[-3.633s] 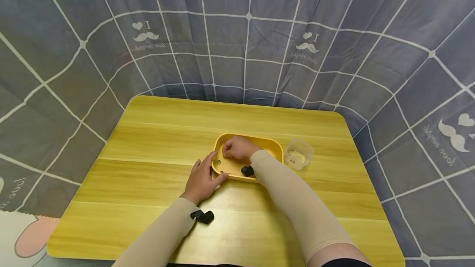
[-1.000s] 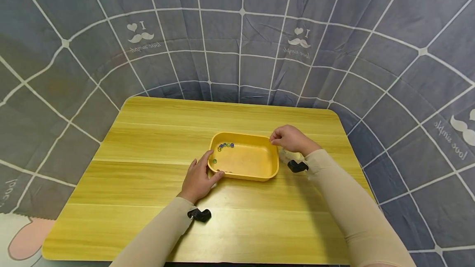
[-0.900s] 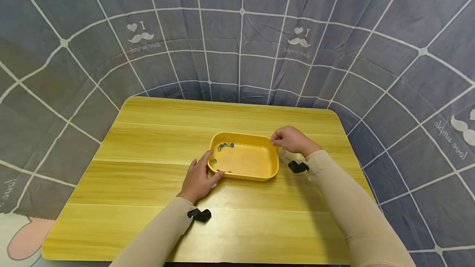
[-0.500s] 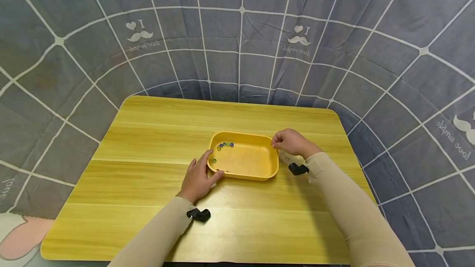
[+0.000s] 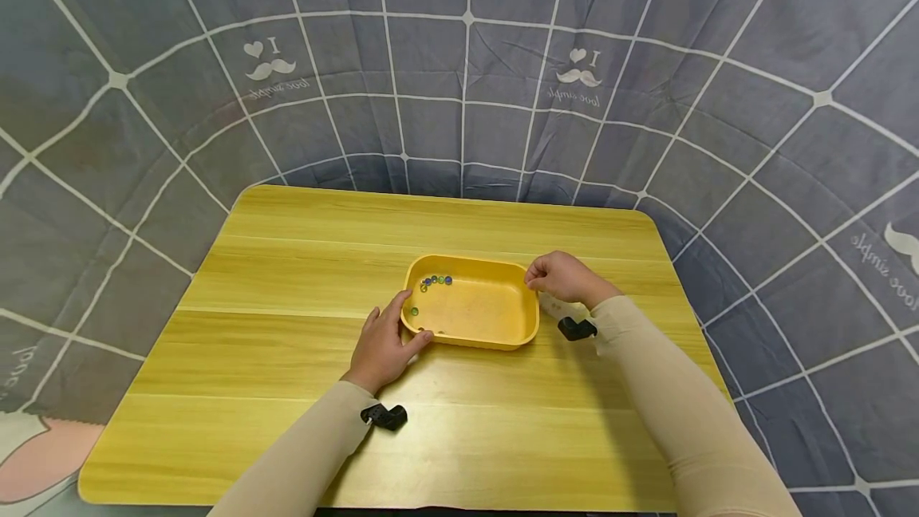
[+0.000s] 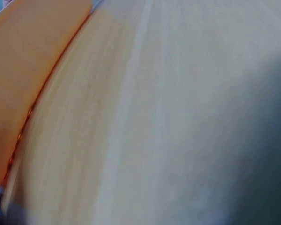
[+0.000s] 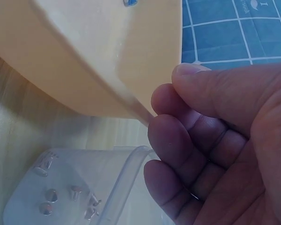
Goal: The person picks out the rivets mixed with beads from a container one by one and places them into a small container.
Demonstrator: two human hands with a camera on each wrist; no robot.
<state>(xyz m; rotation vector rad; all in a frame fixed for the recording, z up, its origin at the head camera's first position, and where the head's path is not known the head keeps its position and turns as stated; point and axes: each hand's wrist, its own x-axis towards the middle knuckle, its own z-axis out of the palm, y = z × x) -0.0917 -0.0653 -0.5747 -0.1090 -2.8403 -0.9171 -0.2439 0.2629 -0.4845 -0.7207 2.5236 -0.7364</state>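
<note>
A yellow rectangular tray (image 5: 481, 305) sits on the table. Several blue and green glass marbles (image 5: 448, 281) cluster in its far left corner, with a green marble (image 5: 414, 311) by the left wall. My left hand (image 5: 382, 351) touches the near left corner, fingers on the left rim and thumb on the front rim. At the far right corner is my right hand (image 5: 567, 276). Its fingers curl in with the thumb by the index finger, fingertips right at the rim, and no item shows between them. Below it, a clear plastic box (image 7: 79, 187) holds several small metal studs (image 7: 51, 194).
The wood-grain table (image 5: 287, 262) extends around the tray, and a grey gridded curtain (image 5: 517, 62) hangs behind its far edge. A black wrist camera (image 5: 577, 329) on the right sleeve overlaps the clear box in the head view.
My right hand has moved from inside the tray's left half to its far right corner, uncovering the marbles. Over the last second it has barely dipped. My left hand stays at the tray.
</note>
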